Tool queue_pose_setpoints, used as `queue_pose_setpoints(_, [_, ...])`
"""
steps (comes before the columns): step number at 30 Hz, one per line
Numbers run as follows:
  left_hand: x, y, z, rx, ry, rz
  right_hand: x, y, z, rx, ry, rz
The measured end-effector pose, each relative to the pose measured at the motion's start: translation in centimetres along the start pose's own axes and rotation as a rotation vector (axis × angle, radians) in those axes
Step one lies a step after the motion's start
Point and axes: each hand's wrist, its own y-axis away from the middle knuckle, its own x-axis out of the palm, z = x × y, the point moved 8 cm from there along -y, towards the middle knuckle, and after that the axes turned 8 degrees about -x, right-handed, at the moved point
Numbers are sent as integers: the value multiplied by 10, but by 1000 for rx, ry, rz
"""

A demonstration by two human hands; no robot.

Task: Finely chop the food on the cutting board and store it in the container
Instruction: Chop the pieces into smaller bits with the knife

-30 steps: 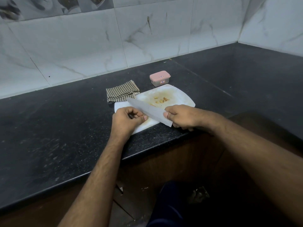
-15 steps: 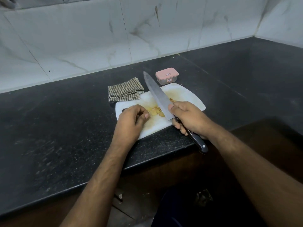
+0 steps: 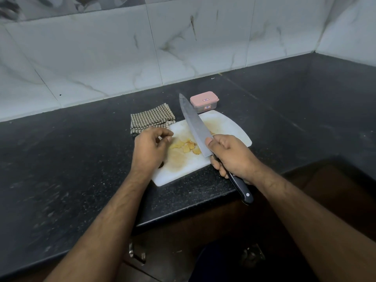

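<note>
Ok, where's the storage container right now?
In the head view the pink-lidded container stands on the black counter just past the cutting board's far edge, right of the checked cloth, lid on.

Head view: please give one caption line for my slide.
Right hand holds a knife over yellow food pieces on a white cutting board.

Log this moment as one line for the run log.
right hand grips knife | left hand by yellow slices | cutting board | container lidded
</note>
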Motion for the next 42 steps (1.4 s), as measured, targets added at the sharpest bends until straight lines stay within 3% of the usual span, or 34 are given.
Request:
queue_pose_setpoints(10, [7,0,4,15,-51,-7,-1,-1,0,-19,1,-9])
queue_pose_setpoints(18, [5,0,10,-1,36,-11,-2,2,2,-23,37,-24])
queue_pose_setpoints(30, [10,-6,16,-13,-57,34,-2,4,4,-24,66,-41])
queue_pose_setpoints(36, [14,-4,1,81,-279,27,-1,2,3,-21,68,-34])
queue_pose_setpoints(42, [11,-3,-2,136,-275,43,-2,1,1,-16,65,-34])
